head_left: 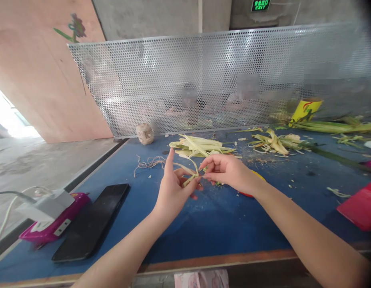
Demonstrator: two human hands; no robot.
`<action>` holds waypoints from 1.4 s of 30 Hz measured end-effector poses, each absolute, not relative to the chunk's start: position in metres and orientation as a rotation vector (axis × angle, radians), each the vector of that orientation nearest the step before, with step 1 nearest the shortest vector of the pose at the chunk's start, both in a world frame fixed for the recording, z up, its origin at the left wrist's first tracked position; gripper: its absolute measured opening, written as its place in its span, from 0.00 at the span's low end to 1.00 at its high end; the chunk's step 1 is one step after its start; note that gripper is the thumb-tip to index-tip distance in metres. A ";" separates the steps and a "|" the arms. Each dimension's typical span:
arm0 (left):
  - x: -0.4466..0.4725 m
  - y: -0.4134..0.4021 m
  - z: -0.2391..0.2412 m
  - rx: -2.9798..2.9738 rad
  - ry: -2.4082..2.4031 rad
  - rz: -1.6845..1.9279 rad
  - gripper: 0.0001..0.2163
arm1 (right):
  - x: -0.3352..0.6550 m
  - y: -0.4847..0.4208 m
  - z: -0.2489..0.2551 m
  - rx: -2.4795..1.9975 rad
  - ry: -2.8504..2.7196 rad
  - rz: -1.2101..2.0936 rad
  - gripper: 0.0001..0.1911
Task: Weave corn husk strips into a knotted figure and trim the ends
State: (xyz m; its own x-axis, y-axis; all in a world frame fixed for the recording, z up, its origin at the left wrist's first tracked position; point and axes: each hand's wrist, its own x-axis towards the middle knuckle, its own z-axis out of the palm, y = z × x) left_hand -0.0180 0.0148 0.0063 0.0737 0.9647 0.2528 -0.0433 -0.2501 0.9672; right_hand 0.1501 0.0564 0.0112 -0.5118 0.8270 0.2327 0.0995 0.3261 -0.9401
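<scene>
Both of my hands meet above the blue table (221, 224) on a thin pale green leaf strip (192, 173). My left hand (175, 188) pinches the strip's lower part between thumb and fingers, with the index finger pointing up. My right hand (226, 171) is closed, its fingertips gripping the same strip from the right. A pile of cut pale leaf strips (200, 146) lies on the table just behind my hands.
A black phone (92, 220) and a pink device with a white plug (50, 218) lie at the left. More leaf scraps (274, 143), long green stalks (335, 127), a yellow cup (305, 110) and a red object (361, 208) sit at the right. A perforated metal screen (218, 76) closes the back, with people behind it.
</scene>
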 end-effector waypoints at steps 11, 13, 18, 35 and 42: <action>-0.019 0.016 0.009 1.350 0.896 1.406 0.45 | 0.159 0.062 0.011 -0.774 -1.888 1.424 0.11; -0.018 0.015 0.010 1.358 0.908 1.406 0.45 | 0.156 0.059 0.012 -0.775 -1.891 1.467 0.09; -0.017 0.013 0.011 1.360 0.964 1.425 0.42 | 0.145 0.053 0.011 -0.769 -1.809 1.552 0.11; -0.017 0.009 0.016 1.424 1.081 1.459 0.39 | 0.136 0.050 0.005 -0.757 -1.973 1.260 0.12; -0.015 0.006 0.024 1.334 1.092 1.530 0.41 | 0.132 0.045 0.004 -0.757 -1.877 1.291 0.09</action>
